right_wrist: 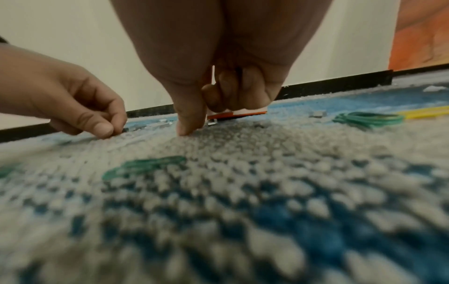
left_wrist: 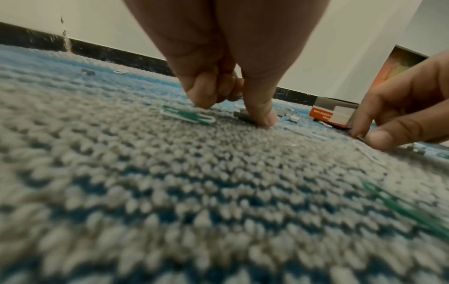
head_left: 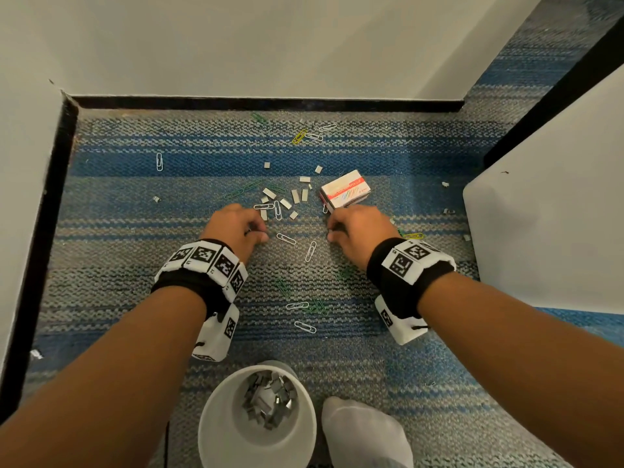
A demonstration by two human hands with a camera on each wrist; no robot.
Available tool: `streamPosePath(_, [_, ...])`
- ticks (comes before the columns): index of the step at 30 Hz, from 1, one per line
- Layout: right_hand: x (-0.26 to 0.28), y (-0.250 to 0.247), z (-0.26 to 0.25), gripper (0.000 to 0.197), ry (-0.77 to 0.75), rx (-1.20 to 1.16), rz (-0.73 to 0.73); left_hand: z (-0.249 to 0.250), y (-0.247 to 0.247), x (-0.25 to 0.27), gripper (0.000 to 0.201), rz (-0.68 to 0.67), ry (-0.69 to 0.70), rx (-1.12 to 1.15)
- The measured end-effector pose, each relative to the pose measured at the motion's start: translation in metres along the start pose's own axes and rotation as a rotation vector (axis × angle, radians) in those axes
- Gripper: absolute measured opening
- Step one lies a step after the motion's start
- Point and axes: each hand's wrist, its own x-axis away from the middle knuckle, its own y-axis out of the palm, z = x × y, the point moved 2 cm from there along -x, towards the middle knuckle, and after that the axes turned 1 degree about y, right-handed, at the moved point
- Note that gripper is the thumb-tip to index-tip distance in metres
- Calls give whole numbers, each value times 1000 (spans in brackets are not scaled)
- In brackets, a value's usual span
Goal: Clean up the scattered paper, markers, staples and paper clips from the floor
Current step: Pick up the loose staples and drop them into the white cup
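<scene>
Several short staple strips (head_left: 285,202) and silver, green and yellow paper clips (head_left: 286,238) lie scattered on the blue-grey carpet. A small paper clip box (head_left: 344,192) sits just beyond my right hand. My left hand (head_left: 261,233) is down on the carpet with curled fingers, and its thumb and forefinger pinch a staple strip (left_wrist: 243,115) beside a green clip (left_wrist: 187,116). My right hand (head_left: 332,231) is curled the same way, pinching a small staple piece (left_wrist: 360,136) against the carpet. A white cup (head_left: 219,417) holding several staple strips stands near my body.
A black baseboard (head_left: 263,103) and white walls close off the far and left sides. A white panel (head_left: 540,214) stands at the right. A foot in a white sock (head_left: 364,430) is beside the cup. Green clips (right_wrist: 367,119) and a yellow one (right_wrist: 427,113) lie right of my right hand.
</scene>
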Motion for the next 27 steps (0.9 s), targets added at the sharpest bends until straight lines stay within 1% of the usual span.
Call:
streamPosePath(2, [-1, -4, -2, 10, 24, -142, 39, 1, 0, -1, 9, 63, -26, 62])
streamPosePath(3, [-3, -5, -1, 9, 75, -260, 76, 2, 0, -1, 10, 108, -56, 119])
streamPosePath(5, [-10, -7, 6, 18, 240, -535, 131, 1, 0, -3, 12, 176, -131, 262])
streamPosePath(6, [-14, -9, 10, 23, 315, -665, 140, 0, 1, -5, 14, 186, -167, 343])
streamPosePath(8, [-18, -14, 15, 28, 386, -833, 133, 0, -1, -9, 18, 158, -231, 554])
streamPosePath(9, [-20, -16, 17, 26, 381, -813, 119, 0, -3, -11, 21, 135, -268, 685])
streamPosePath(10, [-20, -18, 16, 22, 339, -707, 109, 2, -3, -13, 22, 109, -300, 812])
streamPosePath(12, [-19, -18, 15, 12, 201, -380, 93, 4, -2, -16, 21, 52, -385, 973])
streamPosePath(13, [-18, -18, 13, 7, 129, -226, 76, 5, -2, -17, 21, 27, -426, 994])
streamPosePath(14, [-17, -17, 10, 9, 73, -108, 51, 2, 0, -20, 21, 14, -465, 982])
streamPosePath(15, [-17, -16, 9, 15, 36, -23, 30, 0, 1, -21, 21, 12, -492, 951])
streamPosePath(16, [-19, -15, 9, 20, 23, 23, 19, -3, 2, -23, 21, 20, -507, 898])
streamPosePath(17, [-19, -15, 9, 21, 19, 30, 25, -4, 1, -23, 20, 37, -489, 782])
streamPosePath(19, [-20, -15, 9, 13, 16, -29, 37, -4, -3, -20, 10, 43, -356, 403])
streamPosePath(20, [-19, -14, 7, 9, 33, -110, 50, -3, -3, -19, 12, 43, -267, 216])
streamPosePath(21, [-18, -15, 5, 6, 66, -213, 58, 0, -3, -16, 21, 30, -186, 91])
streamPosePath(22, [-18, -14, 1, 7, 97, -306, 63, 1, -3, -15, 28, 11, -124, 27])
streamPosePath(23, [-20, -13, -3, 13, 108, -367, 64, 3, -3, -15, 32, 2, -99, -1])
streamPosePath(24, [-22, -10, -9, 18, 96, -388, 50, 1, -1, -16, 32, 7, -93, -2])
streamPosePath(25, [-23, -7, -17, 19, 69, -392, 26, 1, -1, -17, 30, 24, -102, 13])
streamPosePath(27, [-26, -2, -34, 8, -11, -359, 12, 3, -1, -18, 24, 57, -109, 56])
